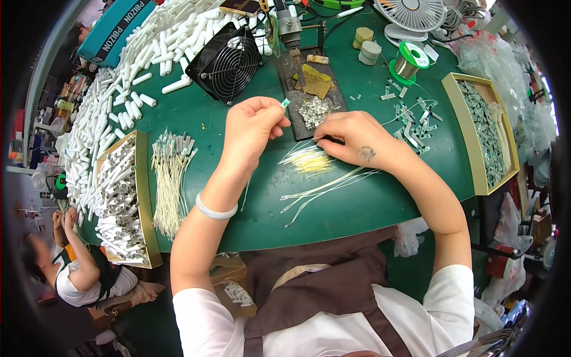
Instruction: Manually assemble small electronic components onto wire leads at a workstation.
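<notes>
Green-tipped piece (285, 103) held up over the bench (267, 205)

Sits in the left hand (254, 125), clamped between thumb and fingers, near the soldering iron (296, 56); probably gripped low to leave the green end exposed. At the right hand (357, 140), fingers bent and close together, beside a silvery heap (315, 112); cannot tell whether clamped on a wire. Bunched just beside them, likely for quick picking up: short white and yellow wires (309, 158). Spread nearer the apron (321, 321), perhaps against tangling: longer pale wires (336, 182). As for the piece, looks tiny and bright green, with a pale fleck, mostly hidden by the fingers.
</notes>
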Available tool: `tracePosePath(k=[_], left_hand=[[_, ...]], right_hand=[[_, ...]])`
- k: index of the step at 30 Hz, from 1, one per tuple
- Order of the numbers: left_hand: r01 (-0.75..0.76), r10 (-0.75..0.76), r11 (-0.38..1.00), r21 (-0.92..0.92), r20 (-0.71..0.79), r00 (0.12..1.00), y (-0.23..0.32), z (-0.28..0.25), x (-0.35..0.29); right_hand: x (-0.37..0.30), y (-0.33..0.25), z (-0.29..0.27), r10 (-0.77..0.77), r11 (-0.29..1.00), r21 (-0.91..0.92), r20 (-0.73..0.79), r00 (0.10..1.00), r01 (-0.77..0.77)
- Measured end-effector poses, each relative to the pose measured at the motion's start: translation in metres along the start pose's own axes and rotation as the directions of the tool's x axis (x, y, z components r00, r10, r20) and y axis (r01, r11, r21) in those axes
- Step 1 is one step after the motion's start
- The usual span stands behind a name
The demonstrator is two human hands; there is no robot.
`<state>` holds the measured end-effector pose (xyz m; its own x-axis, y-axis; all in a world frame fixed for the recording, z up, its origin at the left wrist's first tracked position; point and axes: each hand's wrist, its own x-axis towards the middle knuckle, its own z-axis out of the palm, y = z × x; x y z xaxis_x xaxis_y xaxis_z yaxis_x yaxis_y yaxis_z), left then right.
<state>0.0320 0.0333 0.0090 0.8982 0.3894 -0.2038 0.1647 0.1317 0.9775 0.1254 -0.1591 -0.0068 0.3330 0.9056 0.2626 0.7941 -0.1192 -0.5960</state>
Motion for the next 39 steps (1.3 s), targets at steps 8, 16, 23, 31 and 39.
tracePosePath(k=[8, 16, 23, 31, 39], left_hand=[[-0.043, 0.043, 0.998, 0.048, 0.007, 0.999, -0.008, 0.005, -0.014], [-0.069, 0.067, 0.995, 0.073, 0.035, 0.997, -0.013, 0.002, -0.015], [-0.094, 0.082, 0.983, 0.157, 0.079, 0.993, -0.018, -0.003, -0.016], [-0.046, 0.002, 0.963, 0.266, 0.163, 0.987, -0.017, 0.004, -0.024], [0.032, -0.103, 0.965, 0.261, 0.265, 0.959, -0.015, 0.005, -0.025]], right_hand=[[-0.001, -0.004, 0.003, -0.012, 0.995, -0.096, 0.101, 0.995, 0.022], [0.000, -0.004, 0.005, -0.034, 0.993, -0.108, 0.065, 0.997, 0.041], [0.001, -0.010, 0.001, 0.016, 0.997, -0.073, 0.066, 0.998, -0.011], [0.001, -0.011, 0.000, -0.088, 0.991, -0.114, -0.111, 0.990, 0.075], [0.001, -0.008, 0.004, -0.190, 0.975, -0.153, -0.209, 0.959, 0.160]])
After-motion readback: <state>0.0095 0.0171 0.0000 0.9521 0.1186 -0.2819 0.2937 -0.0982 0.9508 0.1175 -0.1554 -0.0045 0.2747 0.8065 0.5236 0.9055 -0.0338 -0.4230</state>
